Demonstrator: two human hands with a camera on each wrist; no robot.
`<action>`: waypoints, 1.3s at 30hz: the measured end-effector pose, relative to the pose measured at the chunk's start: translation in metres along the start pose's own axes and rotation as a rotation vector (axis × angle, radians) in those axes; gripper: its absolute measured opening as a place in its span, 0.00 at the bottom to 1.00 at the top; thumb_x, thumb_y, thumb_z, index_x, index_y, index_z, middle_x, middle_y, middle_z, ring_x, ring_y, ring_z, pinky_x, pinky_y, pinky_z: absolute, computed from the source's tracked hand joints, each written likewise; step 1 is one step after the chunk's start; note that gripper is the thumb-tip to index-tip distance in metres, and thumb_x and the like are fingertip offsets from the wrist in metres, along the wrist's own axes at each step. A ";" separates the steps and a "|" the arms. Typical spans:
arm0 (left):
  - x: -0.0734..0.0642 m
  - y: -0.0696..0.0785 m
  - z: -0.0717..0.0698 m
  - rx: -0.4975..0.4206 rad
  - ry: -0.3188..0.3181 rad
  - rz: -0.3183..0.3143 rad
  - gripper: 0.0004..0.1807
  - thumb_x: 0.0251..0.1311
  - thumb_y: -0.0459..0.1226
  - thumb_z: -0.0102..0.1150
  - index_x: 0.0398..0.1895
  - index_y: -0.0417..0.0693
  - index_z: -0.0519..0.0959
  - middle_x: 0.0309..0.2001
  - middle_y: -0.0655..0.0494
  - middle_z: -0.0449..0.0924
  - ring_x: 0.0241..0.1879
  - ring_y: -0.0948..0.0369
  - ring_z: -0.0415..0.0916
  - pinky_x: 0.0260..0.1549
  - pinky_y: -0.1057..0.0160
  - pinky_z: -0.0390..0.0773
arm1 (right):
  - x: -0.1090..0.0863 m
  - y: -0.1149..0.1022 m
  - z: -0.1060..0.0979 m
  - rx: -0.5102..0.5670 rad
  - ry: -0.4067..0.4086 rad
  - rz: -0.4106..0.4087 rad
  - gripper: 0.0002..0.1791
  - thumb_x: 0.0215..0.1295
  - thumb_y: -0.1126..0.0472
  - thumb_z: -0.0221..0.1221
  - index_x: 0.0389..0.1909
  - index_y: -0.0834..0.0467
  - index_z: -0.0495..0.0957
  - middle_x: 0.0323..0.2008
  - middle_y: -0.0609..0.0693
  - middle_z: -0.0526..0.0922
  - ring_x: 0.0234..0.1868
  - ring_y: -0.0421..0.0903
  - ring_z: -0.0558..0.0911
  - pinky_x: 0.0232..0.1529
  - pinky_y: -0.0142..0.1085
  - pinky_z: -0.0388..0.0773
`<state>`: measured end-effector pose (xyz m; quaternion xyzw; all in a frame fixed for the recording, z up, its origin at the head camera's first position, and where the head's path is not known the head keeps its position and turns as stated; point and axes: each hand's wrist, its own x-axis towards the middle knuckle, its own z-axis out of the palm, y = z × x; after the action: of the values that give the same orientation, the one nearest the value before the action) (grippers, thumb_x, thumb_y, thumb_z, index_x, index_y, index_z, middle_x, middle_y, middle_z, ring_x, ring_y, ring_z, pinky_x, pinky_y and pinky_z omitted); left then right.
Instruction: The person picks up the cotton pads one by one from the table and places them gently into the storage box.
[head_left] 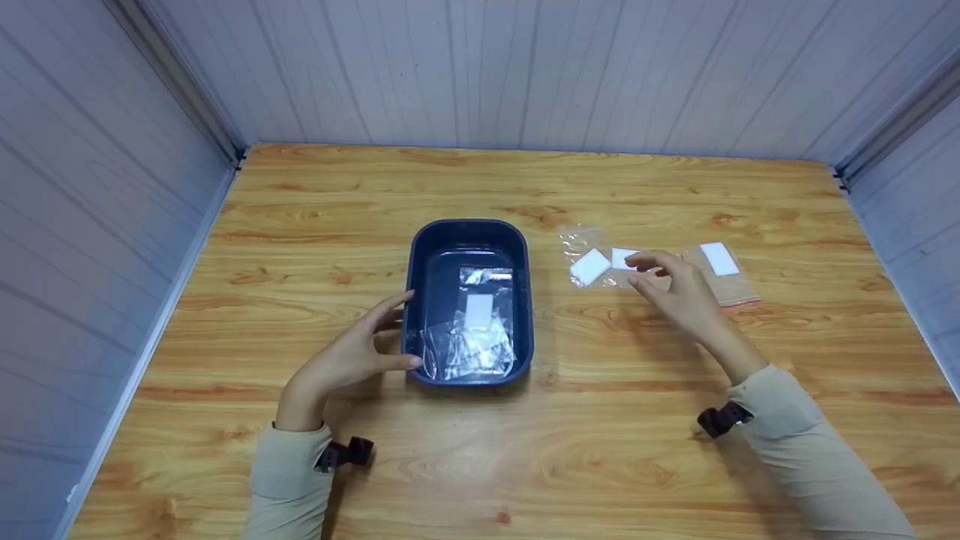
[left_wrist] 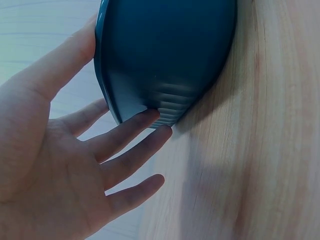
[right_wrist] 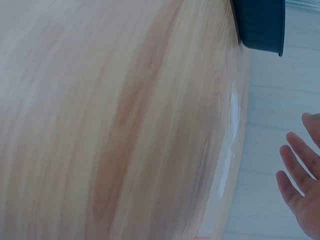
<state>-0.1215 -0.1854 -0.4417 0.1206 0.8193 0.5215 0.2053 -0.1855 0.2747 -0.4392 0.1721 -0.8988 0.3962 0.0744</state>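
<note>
My left hand (head_left: 349, 356) touches the left side of a dark blue plastic bin (head_left: 414, 300), thumb and fingertips at its rim. In the left wrist view its fingers spread along the bin's outer wall (left_wrist: 165, 45). Inside the bin lie several clear plastic bags (head_left: 484, 352), one with a white card (head_left: 479, 310) showing. Over the bags to the right of the bin hovers my right hand (head_left: 679, 292), fingers bent loosely and holding nothing. Just past its fingertips is a bag with a white card (head_left: 622, 258), partly hidden by the hand.
Left of that card lies another bagged white card (head_left: 590, 267). Further right is a bag with a white card (head_left: 720, 259) and a red-edged strip (head_left: 741, 303). The wooden table (head_left: 525, 465) meets white panel walls (head_left: 487, 75) at the back and sides.
</note>
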 end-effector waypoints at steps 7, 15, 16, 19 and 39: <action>-0.001 0.001 0.000 -0.016 0.005 -0.028 0.54 0.52 0.42 0.75 0.79 0.59 0.52 0.73 0.41 0.58 0.72 0.44 0.56 0.70 0.38 0.50 | -0.002 0.010 -0.011 0.005 -0.026 -0.012 0.16 0.65 0.70 0.63 0.54 0.65 0.79 0.49 0.59 0.83 0.50 0.56 0.79 0.52 0.51 0.72; 0.000 -0.001 0.000 0.002 0.000 -0.007 0.53 0.54 0.41 0.74 0.79 0.54 0.51 0.73 0.39 0.58 0.71 0.42 0.56 0.69 0.37 0.50 | -0.005 0.024 -0.020 0.009 -0.063 0.029 0.17 0.68 0.67 0.61 0.56 0.66 0.77 0.51 0.60 0.82 0.51 0.56 0.78 0.53 0.51 0.69; 0.001 -0.001 0.000 0.004 0.001 -0.005 0.53 0.54 0.41 0.74 0.79 0.54 0.51 0.73 0.39 0.58 0.71 0.42 0.56 0.69 0.37 0.50 | -0.005 0.026 -0.021 0.010 -0.068 0.034 0.17 0.69 0.66 0.61 0.57 0.66 0.77 0.51 0.60 0.82 0.51 0.56 0.78 0.53 0.51 0.69; 0.001 -0.001 0.000 0.008 0.003 -0.012 0.53 0.54 0.40 0.74 0.79 0.54 0.52 0.73 0.39 0.59 0.71 0.43 0.56 0.69 0.37 0.50 | -0.004 0.033 -0.024 0.004 -0.075 0.042 0.18 0.69 0.64 0.61 0.57 0.66 0.77 0.51 0.59 0.82 0.51 0.55 0.77 0.54 0.51 0.69; 0.001 0.000 -0.001 -0.001 0.001 -0.027 0.53 0.53 0.41 0.74 0.79 0.57 0.51 0.73 0.40 0.59 0.71 0.43 0.56 0.69 0.36 0.51 | 0.007 0.066 -0.038 -0.046 -0.205 0.112 0.24 0.64 0.66 0.66 0.60 0.66 0.75 0.57 0.66 0.77 0.56 0.64 0.73 0.59 0.62 0.67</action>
<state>-0.1224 -0.1857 -0.4419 0.1092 0.8208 0.5190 0.2121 -0.2162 0.3427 -0.4570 0.1596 -0.9188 0.3592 -0.0361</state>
